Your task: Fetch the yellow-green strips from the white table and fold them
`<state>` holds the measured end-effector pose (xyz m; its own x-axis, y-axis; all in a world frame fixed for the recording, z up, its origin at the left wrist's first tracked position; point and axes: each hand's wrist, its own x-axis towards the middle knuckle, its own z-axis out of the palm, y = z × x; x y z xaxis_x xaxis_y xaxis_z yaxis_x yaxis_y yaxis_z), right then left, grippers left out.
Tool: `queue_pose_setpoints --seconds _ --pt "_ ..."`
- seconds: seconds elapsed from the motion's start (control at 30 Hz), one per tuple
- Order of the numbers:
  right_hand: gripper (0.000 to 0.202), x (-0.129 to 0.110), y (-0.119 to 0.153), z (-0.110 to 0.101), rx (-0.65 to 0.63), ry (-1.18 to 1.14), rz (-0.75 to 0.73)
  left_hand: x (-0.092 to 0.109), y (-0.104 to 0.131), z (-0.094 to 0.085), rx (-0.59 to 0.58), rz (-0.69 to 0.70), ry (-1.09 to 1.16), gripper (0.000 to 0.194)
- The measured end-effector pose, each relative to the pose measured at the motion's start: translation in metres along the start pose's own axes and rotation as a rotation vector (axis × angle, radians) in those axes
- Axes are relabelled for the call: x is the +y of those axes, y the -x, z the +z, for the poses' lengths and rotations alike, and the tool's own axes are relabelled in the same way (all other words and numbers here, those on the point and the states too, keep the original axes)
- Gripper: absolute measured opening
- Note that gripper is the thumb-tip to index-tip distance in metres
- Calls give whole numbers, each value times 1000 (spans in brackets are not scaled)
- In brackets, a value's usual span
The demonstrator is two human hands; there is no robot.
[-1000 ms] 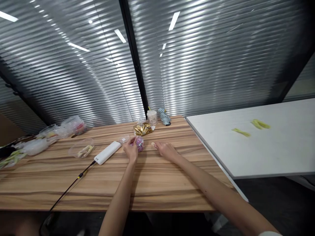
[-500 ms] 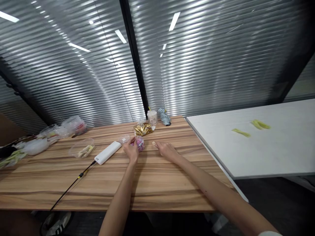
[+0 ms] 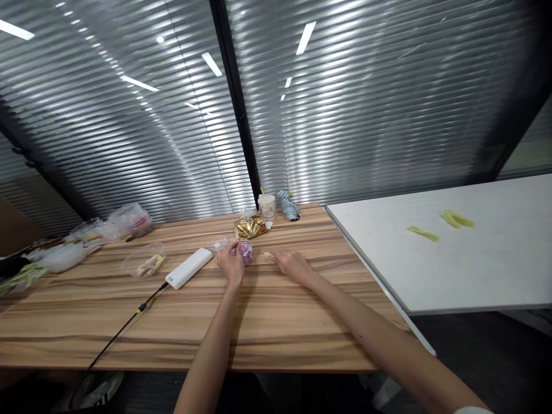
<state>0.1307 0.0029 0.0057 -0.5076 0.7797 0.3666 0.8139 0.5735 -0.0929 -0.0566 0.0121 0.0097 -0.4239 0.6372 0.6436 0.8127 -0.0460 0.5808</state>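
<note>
My left hand (image 3: 230, 263) has its fingers wrapped against the left side of a small clear container with pink and purple contents (image 3: 246, 253). To the right of it, my right hand (image 3: 293, 267) pinches a small pale piece (image 3: 268, 255) between its fingertips, low over the wooden table (image 3: 293, 339). A gap of bare wood separates the pale piece from the container. Just behind the container lies a shiny gold packet (image 3: 250, 227). A clear lid (image 3: 218, 244) rests on the table beside my left hand.
A white power bank (image 3: 188, 268) with a black cable (image 3: 123, 328) lies left of my hands, near a clear dish (image 3: 144, 260) of pale pieces. Behind stand a white cup (image 3: 267, 206) and a grey-blue wrapper (image 3: 288, 205). A white table (image 3: 466, 270) adjoins on the right.
The pale piece and the fingertips of my right hand have turned slightly and shifted a little left. My left hand has barely moved on the container.
</note>
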Motion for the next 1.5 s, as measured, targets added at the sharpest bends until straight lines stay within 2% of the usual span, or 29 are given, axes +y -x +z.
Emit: queue_pose_setpoints --seconds 0.13,0.23,0.3,0.37,0.43,0.6,0.73,0.83,0.93,1.03,1.07,1.13,1.23,1.3,1.4,1.43,1.5 --pt "41 1 0 4 23 -2 -8 10 4 -5 12 133 -123 25" --pt "38 4 -2 10 85 -31 -38 16 10 -4 -10 304 -30 23" --pt "34 7 -3 15 137 -46 -53 20 14 0 -140 457 109 21" --pt "31 10 -5 19 175 -47 -52 22 20 5 -324 595 226 21" --pt "28 11 -6 23 198 -48 -50 24 25 10 -422 642 288 22" --pt "33 12 -6 26 233 -97 -25 33 30 5 -376 481 360 16" --pt "36 12 -6 26 207 -130 53 27 25 -21 -290 259 472 12" --pt "37 14 -7 26 163 -151 109 2 13 -52 -224 4 580 16" --pt "36 14 -8 26 123 -171 100 -33 -5 -86 -98 -349 662 23" --pt "35 14 -8 26 106 -179 91 -66 -20 -117 -3 -675 784 10" --pt "35 13 -8 26 105 -178 89 -75 -24 -126 45 -732 810 11" --pt "35 13 -8 25 105 -171 80 -92 -29 -139 114 -777 829 13" --pt "35 12 -8 23 81 -152 90 -115 -38 -151 141 -839 820 13" --pt "34 12 -8 22 57 -138 110 -129 -50 -154 255 -841 777 14" --pt "33 12 -7 21 51 -127 116 -146 -75 -157 451 -698 532 14" --pt "33 12 -7 21 55 -126 114 -150 -83 -158 465 -639 430 13" --pt "32 12 -7 21 56 -129 112 -155 -99 -161 463 -613 373 13"
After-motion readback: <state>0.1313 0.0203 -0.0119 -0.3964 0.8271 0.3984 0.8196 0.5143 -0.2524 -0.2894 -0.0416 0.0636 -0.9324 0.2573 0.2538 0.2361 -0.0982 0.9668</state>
